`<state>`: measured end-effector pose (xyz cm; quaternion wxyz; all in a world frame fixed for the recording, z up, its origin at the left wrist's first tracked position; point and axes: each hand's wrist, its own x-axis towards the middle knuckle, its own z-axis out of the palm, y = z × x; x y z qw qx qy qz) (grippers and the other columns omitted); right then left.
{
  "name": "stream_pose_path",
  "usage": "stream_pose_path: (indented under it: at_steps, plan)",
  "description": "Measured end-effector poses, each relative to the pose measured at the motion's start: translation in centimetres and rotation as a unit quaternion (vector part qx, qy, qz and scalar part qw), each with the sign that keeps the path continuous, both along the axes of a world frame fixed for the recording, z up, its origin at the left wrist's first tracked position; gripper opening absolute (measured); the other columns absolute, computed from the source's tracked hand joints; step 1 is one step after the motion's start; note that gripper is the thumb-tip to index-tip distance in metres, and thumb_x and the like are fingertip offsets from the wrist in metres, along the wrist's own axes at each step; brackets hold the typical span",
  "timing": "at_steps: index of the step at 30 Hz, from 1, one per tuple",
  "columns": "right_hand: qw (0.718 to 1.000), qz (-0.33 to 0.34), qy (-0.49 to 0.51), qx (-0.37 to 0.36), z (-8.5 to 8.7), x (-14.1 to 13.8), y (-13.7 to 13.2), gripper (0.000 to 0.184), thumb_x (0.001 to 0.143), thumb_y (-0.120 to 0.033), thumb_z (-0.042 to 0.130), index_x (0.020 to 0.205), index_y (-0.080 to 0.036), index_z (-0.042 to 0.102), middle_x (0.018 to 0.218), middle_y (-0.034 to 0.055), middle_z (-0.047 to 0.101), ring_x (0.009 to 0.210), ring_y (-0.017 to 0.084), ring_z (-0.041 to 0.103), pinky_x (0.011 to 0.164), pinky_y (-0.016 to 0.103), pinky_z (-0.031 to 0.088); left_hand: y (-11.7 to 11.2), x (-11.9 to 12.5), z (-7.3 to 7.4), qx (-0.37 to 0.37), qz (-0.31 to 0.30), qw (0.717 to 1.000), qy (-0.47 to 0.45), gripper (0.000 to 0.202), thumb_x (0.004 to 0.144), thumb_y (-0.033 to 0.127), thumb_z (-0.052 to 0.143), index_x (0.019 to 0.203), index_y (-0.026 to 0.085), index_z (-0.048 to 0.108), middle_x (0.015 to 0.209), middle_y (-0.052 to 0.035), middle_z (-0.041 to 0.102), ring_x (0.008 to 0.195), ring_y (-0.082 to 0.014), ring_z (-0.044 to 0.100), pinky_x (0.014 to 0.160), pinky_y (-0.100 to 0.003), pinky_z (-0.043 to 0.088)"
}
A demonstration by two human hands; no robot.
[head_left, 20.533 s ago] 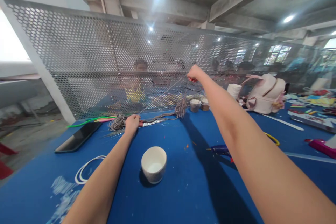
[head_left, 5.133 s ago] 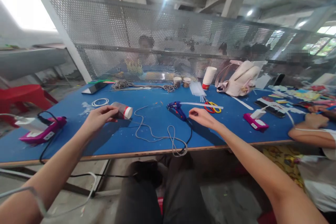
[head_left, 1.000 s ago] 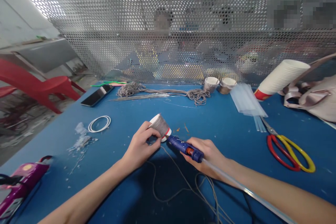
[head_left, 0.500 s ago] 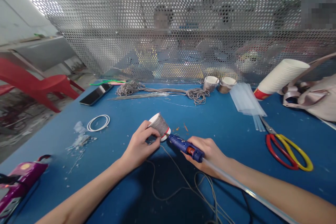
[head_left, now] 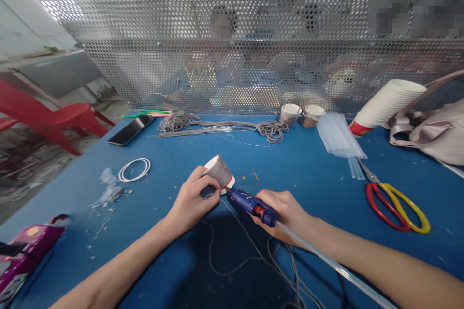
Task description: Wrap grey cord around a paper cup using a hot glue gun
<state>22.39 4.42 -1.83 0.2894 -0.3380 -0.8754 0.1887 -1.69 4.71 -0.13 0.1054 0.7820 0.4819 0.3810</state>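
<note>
My left hand (head_left: 194, 199) is closed on a tilted paper cup (head_left: 219, 173), its white mouth facing up and left. Grey cord covers most of the cup's side, leaving a red band and white rim bare at the lower end. A blue glue gun (head_left: 250, 203) is gripped in my right hand (head_left: 284, 212), its nozzle at the cup's bare end by my left fingertips. Whether the nozzle touches the cup I cannot tell. From the gun's back a long clear glue stick (head_left: 326, 260) sticks out. Loose grey cord (head_left: 246, 234) trails from the cup toward the table's front.
Scissors (head_left: 395, 203), glue sticks (head_left: 337, 135) and stacked paper cups (head_left: 389, 104) lie on the right. Two cord-wrapped cups (head_left: 290, 115), cord bundles (head_left: 181, 122) and a phone (head_left: 131, 130) line the back by a perforated metal screen (head_left: 163, 58). At left are a white ring (head_left: 134, 170) and purple power strip (head_left: 31, 251).
The glue gun's nozzle has shifted slightly left and down along the cup's bare end. My left hand still holds the cup in nearly the same pose.
</note>
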Motion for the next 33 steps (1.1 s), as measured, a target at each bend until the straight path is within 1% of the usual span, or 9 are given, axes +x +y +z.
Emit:
stream_pose_path:
  at_steps: [7,11,14,17,21,24,28,31,33]
  plan:
    - [0.999,-0.04,0.023,-0.013,0.3,0.0,0.5,0.015,0.084,-0.027,0.055,0.073,-0.019,0.051,0.062,0.0013,0.061,0.049,0.011,0.052,0.05,0.024,0.039,0.0,-0.1,0.3,-0.014,-0.006,1.0,-0.008,0.014,0.074,0.007,0.056,0.069,0.02,0.06,0.074,0.0022,0.05,0.062,-0.0093,0.047,0.055,-0.021,0.038]
    - [0.999,-0.021,0.015,-0.046,0.3,-0.1,0.3,0.012,0.084,-0.026,0.054,0.077,-0.018,0.054,0.065,0.0026,0.063,0.052,0.012,0.055,0.052,0.025,0.041,0.0,-0.1,0.3,-0.018,-0.01,1.0,-0.011,0.014,0.075,0.008,0.057,0.07,0.02,0.06,0.075,0.0019,0.051,0.063,-0.0097,0.047,0.056,-0.022,0.038]
    - [0.999,-0.015,0.015,-0.05,0.3,-0.2,0.3,0.013,0.084,-0.028,0.054,0.076,-0.018,0.054,0.066,0.0032,0.063,0.053,0.012,0.055,0.053,0.025,0.041,0.0,-0.3,0.2,-0.022,-0.015,1.0,-0.008,0.014,0.075,0.008,0.057,0.069,0.02,0.06,0.075,0.0015,0.051,0.065,-0.0103,0.048,0.057,-0.022,0.039]
    - [0.998,-0.036,0.02,-0.051,0.5,-0.1,0.7,0.016,0.085,-0.03,0.054,0.074,-0.019,0.053,0.065,0.0022,0.062,0.052,0.012,0.053,0.053,0.024,0.04,0.1,-0.6,0.3,-0.028,-0.018,0.999,-0.004,0.013,0.075,0.009,0.057,0.069,0.02,0.06,0.076,0.0011,0.051,0.067,-0.0111,0.05,0.059,-0.023,0.04]
    - [0.994,-0.065,0.03,-0.08,1.2,-0.1,1.0,0.018,0.084,-0.031,0.054,0.071,-0.02,0.052,0.061,-0.0005,0.059,0.049,0.01,0.049,0.051,0.022,0.038,0.3,-0.8,0.5,-0.045,-0.025,0.999,-0.004,0.012,0.075,0.011,0.056,0.068,0.02,0.06,0.075,0.0009,0.051,0.068,-0.0117,0.05,0.06,-0.023,0.041]
    - [0.993,-0.056,0.031,-0.095,1.4,-0.1,0.7,0.017,0.084,-0.032,0.054,0.072,-0.02,0.052,0.061,-0.0007,0.058,0.05,0.01,0.049,0.051,0.022,0.038,0.3,-0.9,0.7,-0.062,-0.032,0.998,-0.009,0.012,0.075,0.012,0.056,0.067,0.019,0.06,0.074,0.0009,0.051,0.068,-0.0118,0.051,0.061,-0.023,0.042]
    - [0.994,-0.043,0.03,-0.096,1.3,-0.3,0.6,0.017,0.084,-0.031,0.054,0.072,-0.019,0.052,0.062,-0.0005,0.058,0.05,0.01,0.048,0.052,0.023,0.037,0.5,-1.1,0.7,-0.06,-0.052,0.997,-0.016,0.012,0.077,0.013,0.056,0.068,0.019,0.062,0.074,0.001,0.05,0.067,-0.0112,0.051,0.06,-0.023,0.042]
    - [0.992,-0.068,0.035,-0.101,1.5,-0.2,0.8,0.019,0.082,-0.032,0.055,0.069,-0.02,0.052,0.058,-0.0019,0.055,0.048,0.01,0.046,0.051,0.022,0.036,0.6,-1.2,0.6,-0.059,-0.052,0.997,-0.02,0.011,0.076,0.013,0.057,0.068,0.019,0.061,0.074,0.0009,0.051,0.068,-0.0116,0.051,0.061,-0.023,0.042]
    - [0.988,-0.084,0.043,-0.121,1.7,-0.2,0.9,0.02,0.081,-0.033,0.056,0.065,-0.021,0.05,0.056,-0.0029,0.053,0.048,0.01,0.045,0.051,0.022,0.036,0.6,-1.3,0.6,-0.067,-0.046,0.996,-0.025,0.011,0.076,0.014,0.056,0.067,0.02,0.06,0.075,0.0008,0.052,0.069,-0.0118,0.051,0.062,-0.024,0.042]
